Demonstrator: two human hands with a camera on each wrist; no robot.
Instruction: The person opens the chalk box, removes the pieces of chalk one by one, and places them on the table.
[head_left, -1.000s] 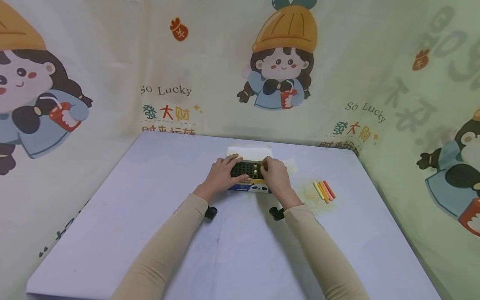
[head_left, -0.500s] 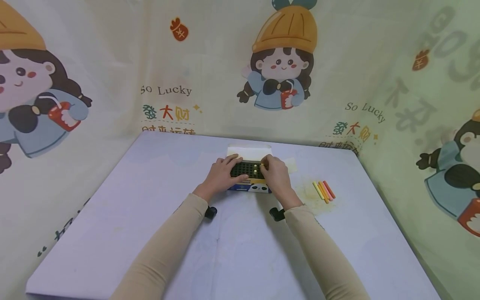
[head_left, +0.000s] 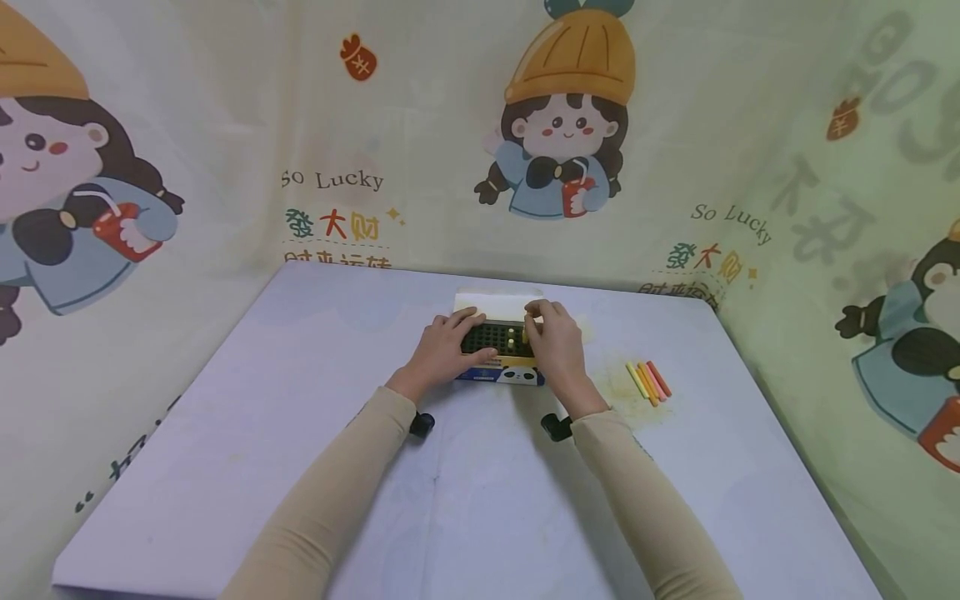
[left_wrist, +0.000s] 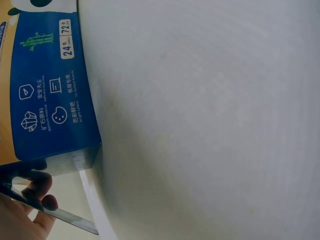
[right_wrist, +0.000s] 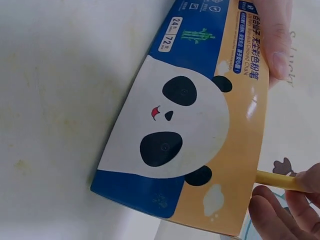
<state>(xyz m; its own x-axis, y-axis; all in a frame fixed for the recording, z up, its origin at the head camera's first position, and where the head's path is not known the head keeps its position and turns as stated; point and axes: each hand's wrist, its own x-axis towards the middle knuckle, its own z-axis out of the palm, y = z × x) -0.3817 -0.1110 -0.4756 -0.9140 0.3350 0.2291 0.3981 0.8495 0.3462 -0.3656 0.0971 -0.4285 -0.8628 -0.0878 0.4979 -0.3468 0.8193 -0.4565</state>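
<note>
Gripping one box (right_wrist: pixel 200 125) with left hand (head_left: pixel 444 348), clamped at its left end with thumb along the near edge and fingers bent at the far one. Pinching one yellow chalk (right_wrist: pixel 277 180) in right hand (head_left: pixel 558 342), clamped between thumb and fingertips, upright at the box's right end; can't tell how deep, with lower end hidden behind the box front. Between hands: one black tray (head_left: pixel 483 337) in box, with two pale ends (head_left: pixel 512 332) showing just left of right hand. Beyond both hands: one white lid (head_left: pixel 495 302), folded back. Right of right hand, well apart: four loose chalks (head_left: pixel 647 384) on table (head_left: pixel 487 500), in yellow, orange, pink, red, one each. Under wrists: two black blocks (head_left: pixel 422 426), one each.
</note>
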